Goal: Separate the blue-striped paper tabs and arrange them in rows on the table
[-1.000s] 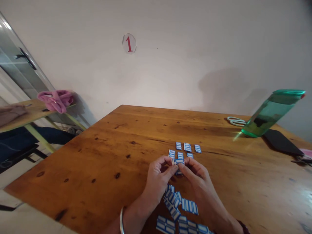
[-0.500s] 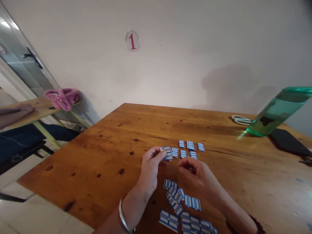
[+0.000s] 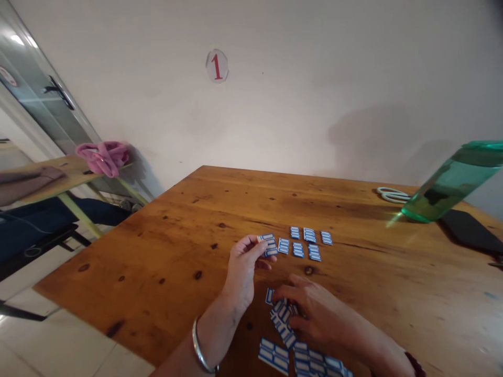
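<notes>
My left hand (image 3: 245,264) is closed in a pinch on a small stack of blue-bordered white label stickers (image 3: 269,245), held a little above the table. My right hand (image 3: 314,306) reaches down over a loose pile of label stickers (image 3: 283,327). Its fingers are apart and touch the pile's upper part, covering some of it. Beyond my hands lie several small label sets in two rows, among them a near one (image 3: 297,250) and a far one (image 3: 309,235). Close to me are a flat label sheet (image 3: 274,356) and more overlapping sheets (image 3: 316,361).
The wooden table (image 3: 176,230) meets a white wall. At the right a green bottle (image 3: 448,183) stands beside a white cable (image 3: 393,195) and a dark flat object (image 3: 471,230). Left, a person's forearms (image 3: 35,180) rest on another table with a pink cloth item (image 3: 104,157).
My right hand has moved down and toward me from near the rows onto the loose pile, its fingers opening out. My left hand stays in place with its labels.
</notes>
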`<action>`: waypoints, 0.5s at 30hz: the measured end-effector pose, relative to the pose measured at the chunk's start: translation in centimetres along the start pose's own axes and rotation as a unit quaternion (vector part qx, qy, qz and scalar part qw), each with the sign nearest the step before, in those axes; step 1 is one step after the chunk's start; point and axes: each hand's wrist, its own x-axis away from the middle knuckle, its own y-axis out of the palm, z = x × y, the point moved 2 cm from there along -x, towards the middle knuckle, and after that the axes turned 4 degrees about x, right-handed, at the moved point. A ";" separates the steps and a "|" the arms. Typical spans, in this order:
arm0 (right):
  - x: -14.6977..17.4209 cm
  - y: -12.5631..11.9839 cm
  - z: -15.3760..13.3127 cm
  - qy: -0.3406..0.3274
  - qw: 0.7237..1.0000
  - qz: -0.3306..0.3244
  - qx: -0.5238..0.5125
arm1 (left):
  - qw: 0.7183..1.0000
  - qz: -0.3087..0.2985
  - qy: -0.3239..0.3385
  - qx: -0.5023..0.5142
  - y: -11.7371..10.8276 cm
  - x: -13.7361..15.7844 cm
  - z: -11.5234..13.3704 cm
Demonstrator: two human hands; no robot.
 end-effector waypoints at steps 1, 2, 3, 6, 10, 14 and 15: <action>0.1 0.0 0.0 0.004 1.000 -0.002 0.004 | 1.000 -0.003 -0.002 0.000 0.0 0.0 0.0; 0.1 0.1 0.0 0.007 1.000 -0.004 0.006 | 1.000 -0.005 -0.004 -0.001 0.0 0.0 0.0; 0.2 0.1 0.0 0.010 1.000 -0.006 0.009 | 1.000 -0.008 -0.006 -0.001 0.0 0.1 0.0; 0.1 0.3 0.1 0.015 1.000 -0.006 0.017 | 1.000 -0.015 -0.014 -0.001 0.0 0.1 -0.1; -0.1 0.4 0.3 0.013 1.000 0.010 0.010 | 1.000 -0.018 -0.014 0.000 0.1 0.2 -0.1; -0.2 0.3 0.1 0.011 1.000 0.011 0.017 | 1.000 -0.013 -0.015 -0.003 0.1 0.2 -0.1; -0.1 0.3 0.0 0.010 1.000 0.011 0.022 | 1.000 -0.011 -0.016 -0.005 0.1 0.2 -0.1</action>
